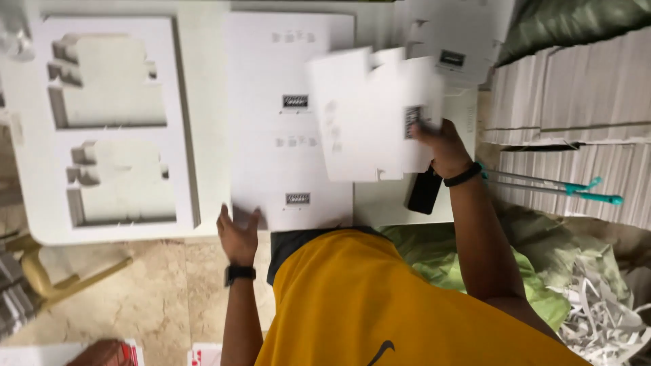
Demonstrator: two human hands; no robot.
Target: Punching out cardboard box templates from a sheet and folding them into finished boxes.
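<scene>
Two hands working — right hand (444,146) gripping a punched-out carton blank (369,115), lifting it clear; left hand (237,234) lying open, pressing the uncut printed sheet (291,135) on the bench (203,102) — more sheets waiting underneath it.

White table (203,102), stack of cut-out card frames (108,129) (left), flat white sheets (285,156), black phone (424,192)
</scene>
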